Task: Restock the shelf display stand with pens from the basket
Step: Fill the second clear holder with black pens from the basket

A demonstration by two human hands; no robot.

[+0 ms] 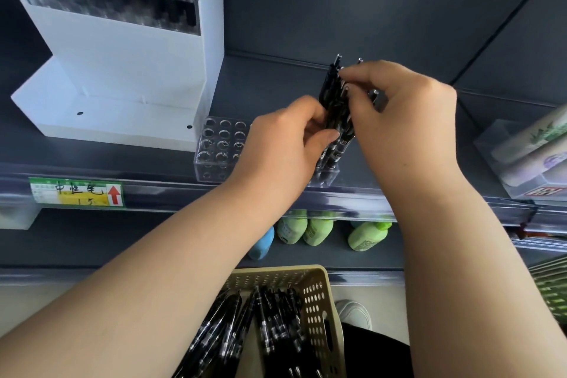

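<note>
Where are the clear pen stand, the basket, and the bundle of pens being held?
clear pen stand [219, 144], head view, on its holed top face.
basket [317, 301], head view, on its perforated right wall.
bundle of pens [331, 95], head view, on the dark upper barrels.

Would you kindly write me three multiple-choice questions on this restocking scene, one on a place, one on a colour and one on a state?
1. Where is the basket?
A. on a top shelf
B. low in view, below the pen shelf
C. inside a drawer

2. What colour are the pens in the basket?
A. red
B. green
C. black

3. What is the left hand doing?
A. gripping a bundle of pens
B. hanging idle
C. pressing a label

Answers: B, it lies at the bottom of the view, under the shelf edges; C, their barrels are black; A, its fingers curl round the bundle while the right hand pinches at its top.
</note>
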